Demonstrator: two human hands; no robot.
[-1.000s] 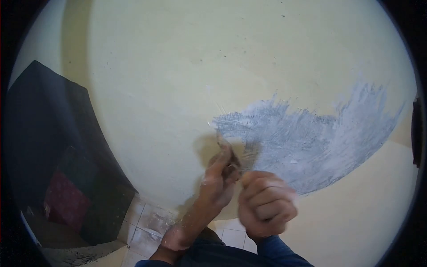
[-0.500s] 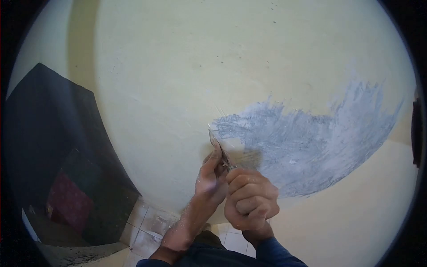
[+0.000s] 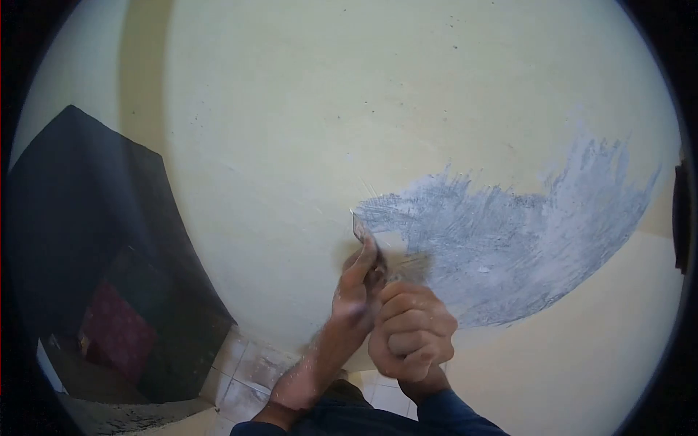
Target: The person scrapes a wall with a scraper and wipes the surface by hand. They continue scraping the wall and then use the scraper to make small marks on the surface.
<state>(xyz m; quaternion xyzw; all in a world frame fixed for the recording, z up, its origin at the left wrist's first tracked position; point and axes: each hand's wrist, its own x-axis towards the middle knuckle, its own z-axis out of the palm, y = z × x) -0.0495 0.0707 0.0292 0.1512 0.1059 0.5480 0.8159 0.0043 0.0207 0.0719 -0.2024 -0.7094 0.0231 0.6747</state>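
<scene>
A paint scraper with a flat metal blade rests against the pale yellow wall, its tip at the left end of a rough grey-white scraped patch. My left hand is closed on the blade part, thumb laid along it and pointing up. Below and to the right, my right hand makes a fist around the scraper's handle, which the fingers hide. Both hands touch or nearly touch each other. Pale dust specks the left forearm.
On the left a dark opening in the wall shows a reddish panel inside. Dusty white floor tiles lie below my arms. A dark object is at the far right edge.
The view has shifted slightly, so the wall appears a little lower and farther right. Both hands keep their grip, and the blade stays near the patch's left edge.
</scene>
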